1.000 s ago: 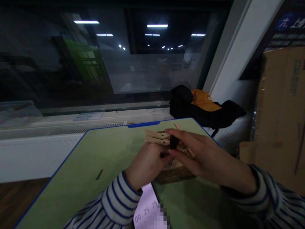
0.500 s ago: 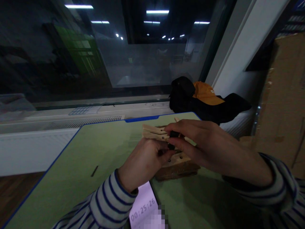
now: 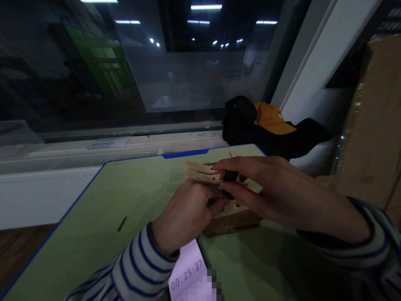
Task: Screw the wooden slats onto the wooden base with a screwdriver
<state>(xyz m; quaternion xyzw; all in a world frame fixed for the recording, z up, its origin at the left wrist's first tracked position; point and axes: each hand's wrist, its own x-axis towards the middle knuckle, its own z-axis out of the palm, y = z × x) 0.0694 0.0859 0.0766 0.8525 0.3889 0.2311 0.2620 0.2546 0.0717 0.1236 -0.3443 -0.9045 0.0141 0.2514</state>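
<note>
Light wooden strips with small dark holes (image 3: pixel 200 177) lie on a brown block (image 3: pixel 233 225) on the green tabletop. Over them, my right hand (image 3: pixel 266 186) pinches a small black piece (image 3: pixel 231 176) between thumb and fingers. My left hand (image 3: pixel 191 211) is closed just to the left, its thumb and forefinger pressed together at the lower end of a dark piece. Whether both hands grip one black piece or two, I cannot tell. My fingers hide much of the wood's middle.
A lit phone-like screen showing a timer (image 3: pixel 188 271) lies near me. A thin dark strip (image 3: pixel 122 223) is on the left of the green table (image 3: pixel 94 200). Behind stand a window sill, dark clothing with an orange cap (image 3: pixel 272 118), and cardboard (image 3: pixel 366 125) at right.
My right hand has shifted slightly to the right, and more of the black piece shows between its fingers. My left hand stays nearly in place. The whole view has tilted slightly.
</note>
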